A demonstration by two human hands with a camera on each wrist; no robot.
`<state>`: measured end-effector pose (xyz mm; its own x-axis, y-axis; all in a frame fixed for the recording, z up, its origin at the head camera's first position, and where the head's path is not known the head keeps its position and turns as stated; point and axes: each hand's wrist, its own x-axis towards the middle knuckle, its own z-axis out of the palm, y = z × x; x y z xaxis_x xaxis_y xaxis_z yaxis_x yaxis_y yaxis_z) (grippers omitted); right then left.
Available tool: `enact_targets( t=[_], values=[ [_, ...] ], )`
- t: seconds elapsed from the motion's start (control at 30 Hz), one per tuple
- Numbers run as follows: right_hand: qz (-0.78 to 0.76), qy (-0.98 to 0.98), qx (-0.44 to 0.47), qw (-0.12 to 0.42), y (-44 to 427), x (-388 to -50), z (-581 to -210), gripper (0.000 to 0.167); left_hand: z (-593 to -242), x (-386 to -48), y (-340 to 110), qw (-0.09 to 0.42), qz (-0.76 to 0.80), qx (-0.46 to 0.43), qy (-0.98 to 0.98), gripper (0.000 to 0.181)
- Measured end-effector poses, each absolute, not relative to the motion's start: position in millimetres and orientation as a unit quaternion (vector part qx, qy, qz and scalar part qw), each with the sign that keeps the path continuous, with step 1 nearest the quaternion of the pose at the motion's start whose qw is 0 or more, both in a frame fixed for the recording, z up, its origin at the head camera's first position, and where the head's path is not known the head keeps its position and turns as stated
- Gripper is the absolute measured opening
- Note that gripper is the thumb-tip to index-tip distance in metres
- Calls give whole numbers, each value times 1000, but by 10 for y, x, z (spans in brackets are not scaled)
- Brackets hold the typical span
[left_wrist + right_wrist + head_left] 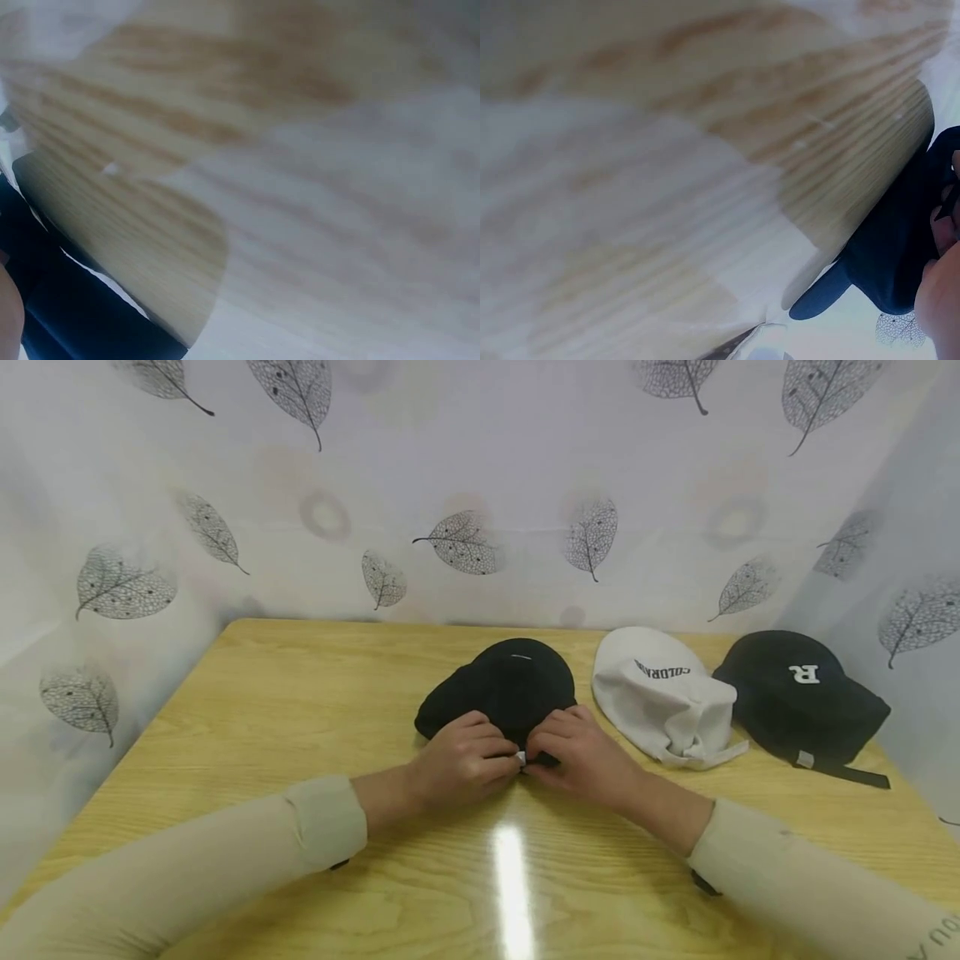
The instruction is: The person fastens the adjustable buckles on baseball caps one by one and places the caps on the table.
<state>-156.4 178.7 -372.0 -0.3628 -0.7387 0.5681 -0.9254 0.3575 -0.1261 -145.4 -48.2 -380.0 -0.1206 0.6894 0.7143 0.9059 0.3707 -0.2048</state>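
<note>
A black cap lies on the table in the middle of the head view, its brim toward the left. At its near edge, the left hand and the right hand meet, fingers bent. Both pinch the cap's strap on either side of a small light buckle; the fingers hide most of the strap. In the left wrist view, dark cap cloth fills the lower left corner. The right wrist view shows the cap at the right, beside curled fingers.
To the right lies a white cap with dark lettering. Touching or nearly touching it is another black cap with a white R, its strap trailing right. A leaf-print cloth hangs behind the wooden table.
</note>
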Motion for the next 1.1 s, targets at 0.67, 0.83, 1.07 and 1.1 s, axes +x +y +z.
enact_targets(
  t=[0.67, 0.83, 1.07, 1.1],
  values=[
    [212, -803, 511, 219, 1812, -1608, -3698, 27, -3775, -1497, -451, 389, -134, -525, -745, 3],
    [208, -813, 499, 215, 1819, -1609, -3676, 23, -3756, -1498, -448, 383, -142, -518, -751, 5],
    [212, -810, 497, 228, 1841, -1610, -3683, 23, -3756, -1489, -453, 381, -137, -517, -754, 3],
    [212, -811, 495, 227, 1840, -1605, -3685, 24, -3757, -1485, -455, 381, -137, -515, -755, 3]
  ],
)
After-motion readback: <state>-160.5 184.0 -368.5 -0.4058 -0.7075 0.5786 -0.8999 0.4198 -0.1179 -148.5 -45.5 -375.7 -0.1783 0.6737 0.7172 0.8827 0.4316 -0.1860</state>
